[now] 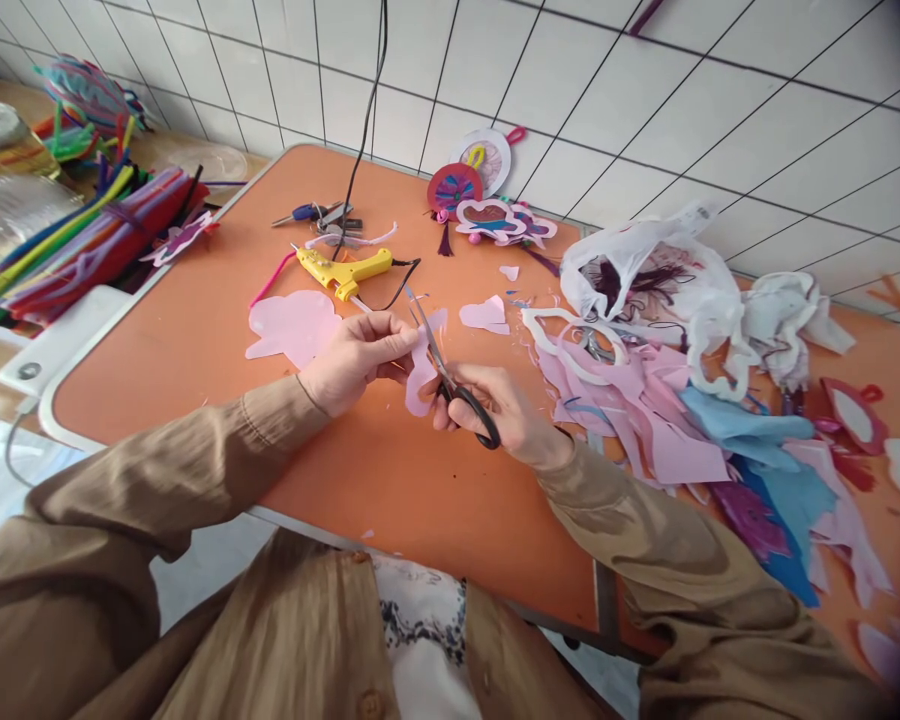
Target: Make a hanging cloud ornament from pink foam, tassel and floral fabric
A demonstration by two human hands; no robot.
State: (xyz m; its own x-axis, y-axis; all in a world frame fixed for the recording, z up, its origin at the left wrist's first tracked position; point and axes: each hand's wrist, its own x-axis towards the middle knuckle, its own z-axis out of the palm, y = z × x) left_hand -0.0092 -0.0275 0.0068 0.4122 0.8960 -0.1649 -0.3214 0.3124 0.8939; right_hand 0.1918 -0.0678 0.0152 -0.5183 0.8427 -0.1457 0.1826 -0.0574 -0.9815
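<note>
My left hand [364, 358] pinches a small pink felt-like piece [421, 380] above the middle of the orange table [390, 480]. My right hand [499, 405] grips black-handled scissors [483, 420], their blades pointing away from me and lying along the pink piece. Whether the blades are fully closed is hard to make out. Beyond my left wrist lies a larger pink cut-out [289, 325], flat on the table. Just behind it rests a yellow glue gun [345, 268] with a black cord. Another pink cut-out [484, 315] lies past the scissors' tips.
Pink and blue scraps [645, 405] are heaped at the right, beside a white plastic bag [645, 270]. Finished-looking ornaments [487, 205] lie against the tiled wall. A screwdriver [296, 214] sits at the back left. Colourful pipe cleaners [97, 240] fill the left side.
</note>
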